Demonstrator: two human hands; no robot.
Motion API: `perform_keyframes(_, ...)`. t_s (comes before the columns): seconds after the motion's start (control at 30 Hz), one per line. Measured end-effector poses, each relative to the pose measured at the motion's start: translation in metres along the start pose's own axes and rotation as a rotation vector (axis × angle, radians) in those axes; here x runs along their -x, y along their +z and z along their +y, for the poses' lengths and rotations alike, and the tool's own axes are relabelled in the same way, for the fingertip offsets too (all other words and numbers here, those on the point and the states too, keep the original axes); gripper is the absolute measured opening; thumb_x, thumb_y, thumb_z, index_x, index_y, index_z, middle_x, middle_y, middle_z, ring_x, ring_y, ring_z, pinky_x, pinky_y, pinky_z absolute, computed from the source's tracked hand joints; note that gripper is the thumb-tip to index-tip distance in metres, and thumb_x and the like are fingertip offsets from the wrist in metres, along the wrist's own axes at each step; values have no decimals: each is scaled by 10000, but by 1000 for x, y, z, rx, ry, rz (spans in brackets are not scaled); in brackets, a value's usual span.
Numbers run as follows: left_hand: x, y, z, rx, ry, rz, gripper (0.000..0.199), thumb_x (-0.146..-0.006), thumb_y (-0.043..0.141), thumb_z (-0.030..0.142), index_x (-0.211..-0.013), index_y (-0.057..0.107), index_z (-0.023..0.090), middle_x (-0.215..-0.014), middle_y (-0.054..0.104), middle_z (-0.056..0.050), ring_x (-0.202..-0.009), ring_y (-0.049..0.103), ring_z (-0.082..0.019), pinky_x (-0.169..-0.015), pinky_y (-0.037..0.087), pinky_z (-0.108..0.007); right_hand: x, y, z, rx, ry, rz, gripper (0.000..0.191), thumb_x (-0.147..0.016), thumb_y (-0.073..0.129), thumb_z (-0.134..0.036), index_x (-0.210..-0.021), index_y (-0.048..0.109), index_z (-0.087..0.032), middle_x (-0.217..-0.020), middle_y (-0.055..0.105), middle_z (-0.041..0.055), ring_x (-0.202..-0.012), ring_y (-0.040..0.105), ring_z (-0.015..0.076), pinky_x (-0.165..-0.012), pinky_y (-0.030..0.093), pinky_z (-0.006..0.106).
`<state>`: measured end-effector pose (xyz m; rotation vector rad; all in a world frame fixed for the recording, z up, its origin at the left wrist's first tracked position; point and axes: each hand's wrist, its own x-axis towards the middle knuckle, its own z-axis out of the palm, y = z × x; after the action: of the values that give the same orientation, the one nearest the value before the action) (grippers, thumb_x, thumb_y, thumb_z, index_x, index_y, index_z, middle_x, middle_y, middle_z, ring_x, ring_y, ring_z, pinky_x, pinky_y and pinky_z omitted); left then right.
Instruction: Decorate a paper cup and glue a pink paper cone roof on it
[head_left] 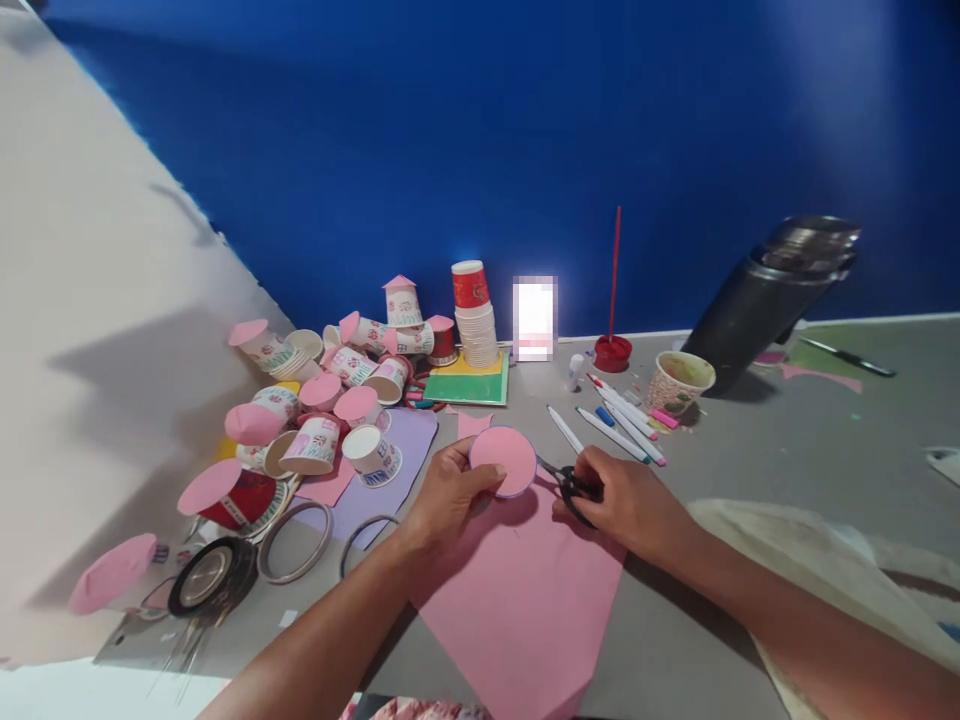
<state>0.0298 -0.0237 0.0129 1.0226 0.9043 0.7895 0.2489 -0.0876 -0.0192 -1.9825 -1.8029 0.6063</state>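
Between thumb and fingers, my left hand pinches a round pink paper disc with a dark blue outline round its edge. My right hand is closed on the black handles of a pair of scissors. The blades point left and meet the disc's right edge; how far they are apart is hard to make out. Beneath both hands a large pink paper sheet lies on the grey table. A smaller pink paper scrap rests just behind the disc.
Decorated paper cups with pink tops crowd the left side, by a purple sheet. A cup stack stands behind. Several markers, a stained paper cup, a tilted dark flask and a knife are on the right.
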Motion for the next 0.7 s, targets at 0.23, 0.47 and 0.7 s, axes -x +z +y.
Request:
perform_keyframes(0.23, -1, 1, 10, 295, -112, 65, 199, -644, 716, 99, -796, 602, 159, -726, 662, -25, -625, 614, -153, -603, 564, -306, 0, 6, 1, 177, -13, -37, 261, -817, 702, -323, -731, 468, -243, -814, 661, 38, -679, 569, 197, -621, 298, 299)
perform_keyframes(0.47, -5, 8, 18, 315, -337, -143, 214, -758, 618, 161, -968, 629, 121, -962, 772, -190, -731, 766, -308, -733, 631, -564, -3, -6, 0, 38, -1, -130, 181, -784, 675, -263, -734, 503, -235, -753, 658, 8, -680, 540, 176, -608, 288, 289)
perform_keyframes(0.7, -8, 20, 0, 194, -152, -151, 378, -679, 723, 108, -1040, 617, 152, -889, 764, -106, -717, 748, -259, -627, 623, -384, -6, -14, 3, -149, -38, -159, 100, -815, 644, -273, -896, 631, -216, -779, 675, -4, -706, 585, 176, -635, 352, 293)
